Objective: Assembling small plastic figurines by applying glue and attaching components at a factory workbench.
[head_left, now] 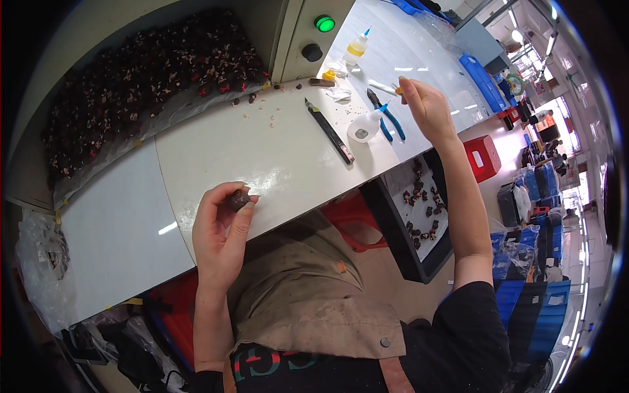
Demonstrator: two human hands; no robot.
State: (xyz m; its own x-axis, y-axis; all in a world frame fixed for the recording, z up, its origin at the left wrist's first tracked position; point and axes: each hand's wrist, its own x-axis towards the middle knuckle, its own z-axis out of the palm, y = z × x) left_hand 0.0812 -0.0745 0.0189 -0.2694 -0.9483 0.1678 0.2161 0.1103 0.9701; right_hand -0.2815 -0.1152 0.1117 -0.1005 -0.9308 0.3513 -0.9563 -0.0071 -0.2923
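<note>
Between the fingertips and thumb of my left hand (223, 229), above the near edge of the white table, is a small dark brown lump (238, 200). My right hand (426, 108) is raised at the right of the table, its fingers closed around the yellow end of a slim white stick (382, 87). Close to that hand lie pliers with blue handles (392, 122) and a white squeeze bottle (364, 128). A dark utility knife (329, 132) rests between my two hands on the tabletop.
Many dark pieces with pale and red bits (157, 85) fill the recess at the far left. A green-lit button (324, 23) sits on its post. A yellow-filled bottle (356, 49) stands farther back. At right, a black drawer (393, 229) holds several dark pieces; a red bin (483, 159) is beyond.
</note>
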